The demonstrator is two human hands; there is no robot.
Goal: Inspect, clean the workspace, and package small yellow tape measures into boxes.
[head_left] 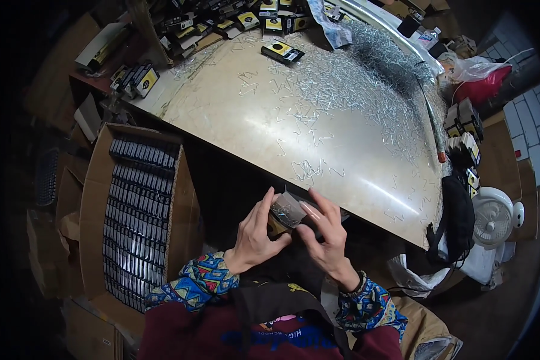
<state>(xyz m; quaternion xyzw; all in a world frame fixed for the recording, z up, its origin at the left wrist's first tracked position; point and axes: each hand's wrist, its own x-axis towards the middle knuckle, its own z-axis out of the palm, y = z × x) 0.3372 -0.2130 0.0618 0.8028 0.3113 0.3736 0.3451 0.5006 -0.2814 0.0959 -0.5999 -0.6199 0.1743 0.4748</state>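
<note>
Largest first: the worktop (222, 114) slants away in front of you, its near edge running from far left to near right. To your left stands an open carton (185, 225), rows of small dark packs (135, 222) tight inside. On the worktop's far right, a heap of bent wires (387, 63), thinning toward you.

Your left hand (255, 237) holds the small box (288, 211) from its left side, fingers up along it, thumb on the near side. Your right hand (327, 240) is curved, half spread, at the right side; fingers reach the grey card, but whether they pinch, I cannot tell. The box sits between your hands, just off the worktop's near edge.

Handling, as judged: thin card, light, stiff along the folds, easily crushed midwall; any wire inside would shift if tipped. Best hold is low on the two opposite sides, flaps left free.

Hard to make out: the space under the worktop is dark; the box's underside and much of its yellow face sit behind your left fingers. Glints at its mouth look like wire; number and lie unclear. Smallest, a loose cluster of wires (309, 171) lies near the edge.
</note>
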